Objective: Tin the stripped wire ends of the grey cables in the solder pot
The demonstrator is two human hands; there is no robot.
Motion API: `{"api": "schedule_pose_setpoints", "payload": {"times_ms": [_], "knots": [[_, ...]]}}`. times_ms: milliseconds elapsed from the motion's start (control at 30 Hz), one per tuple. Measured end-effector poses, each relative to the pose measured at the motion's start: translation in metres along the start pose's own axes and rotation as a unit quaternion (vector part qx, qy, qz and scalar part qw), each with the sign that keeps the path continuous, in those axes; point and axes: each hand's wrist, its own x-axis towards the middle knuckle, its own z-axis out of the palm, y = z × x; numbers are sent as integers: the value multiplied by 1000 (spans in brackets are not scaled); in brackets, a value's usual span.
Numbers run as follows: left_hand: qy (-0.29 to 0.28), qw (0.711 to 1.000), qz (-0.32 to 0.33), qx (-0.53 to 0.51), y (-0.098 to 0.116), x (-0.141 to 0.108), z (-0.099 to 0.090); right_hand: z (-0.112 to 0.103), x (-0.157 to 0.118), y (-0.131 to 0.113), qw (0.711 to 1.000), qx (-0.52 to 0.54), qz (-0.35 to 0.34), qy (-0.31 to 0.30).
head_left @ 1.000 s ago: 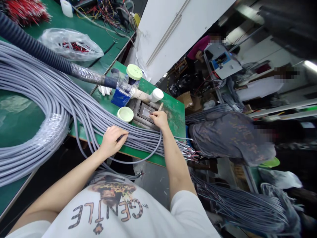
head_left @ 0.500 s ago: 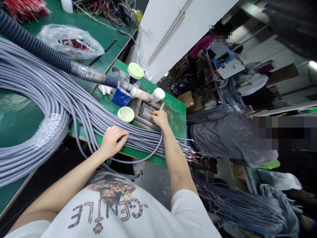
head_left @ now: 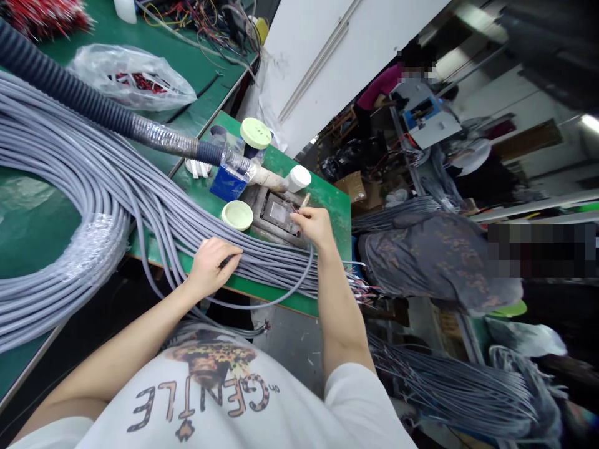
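Observation:
A thick bundle of grey cables (head_left: 187,215) runs from a big coil at the left across the green table. My left hand (head_left: 215,267) rests on the near side of the bundle, thumb and fingers apart, with nothing clearly held. My right hand (head_left: 314,226) pinches the end of one grey cable (head_left: 306,274), which loops toward my body. Its fingertips are at the right side of a square metal pot (head_left: 277,213) with a shiny surface, set in a dark block. The wire tips at my fingers are tiny and partly hidden.
Around the pot are a pale green dish (head_left: 237,215), a white cup (head_left: 298,178), a blue box (head_left: 229,181) and a ribbed hose (head_left: 70,87) with its nozzle. A plastic bag (head_left: 133,78) lies at the back left. Two people are at the right.
My right hand has moved right, from over the metal pot to its right side, and the looped cable has shifted right with it. My left hand has stayed in place.

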Motion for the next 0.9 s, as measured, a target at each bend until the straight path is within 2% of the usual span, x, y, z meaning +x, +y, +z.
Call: {"api": "schedule_pose_setpoints", "payload": {"times_ms": [100, 200, 467, 733, 900], "knots": [[1, 1000, -3, 1, 1, 1, -1, -13, -25, -12, 991, 132, 30, -1], [4, 1000, 6, 6, 1, 1, -1, -21, -49, -24, 978, 204, 50, 3], [10, 999, 25, 18, 1, 1, -1, -25, -93, -38, 967, 251, 36, 7], [16, 999, 20, 32, 4, 2, -1, -17, -91, -35, 961, 273, 45, 12], [3, 999, 7, 31, 2, 1, 0, -8, -81, -40, 950, 309, 39, -19]]}}
